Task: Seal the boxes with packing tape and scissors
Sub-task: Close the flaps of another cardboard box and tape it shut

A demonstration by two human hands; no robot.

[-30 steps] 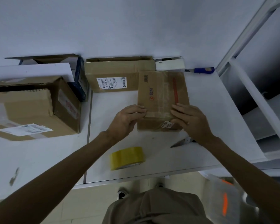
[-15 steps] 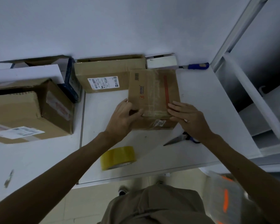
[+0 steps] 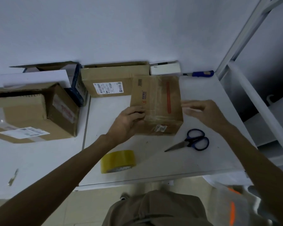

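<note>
A small brown cardboard box [image 3: 157, 101] with a red stripe and clear tape across its top sits mid-table. My left hand [image 3: 129, 121] grips its near left corner, fingers curled over the top edge. Just off the box's right side my right hand [image 3: 203, 111] is blurred, its fingers stretched out and holding nothing. Blue-handled scissors [image 3: 193, 141] lie on the white table [image 3: 203, 162] near the box's right front corner. A roll of yellowish packing tape [image 3: 118, 161] stands close to the front edge.
A long brown box with a label [image 3: 108, 80] stands against the wall behind. A large brown box [image 3: 31, 115] sits at the left beside a dark blue open box [image 3: 78, 88]. A white small box [image 3: 165, 69] and a blue-handled tool [image 3: 201, 73] lie at the back.
My right hand has lifted off the box top and moved right, uncovering the scissors. My left hand has shifted from the top edge to gripping the near left corner.
</note>
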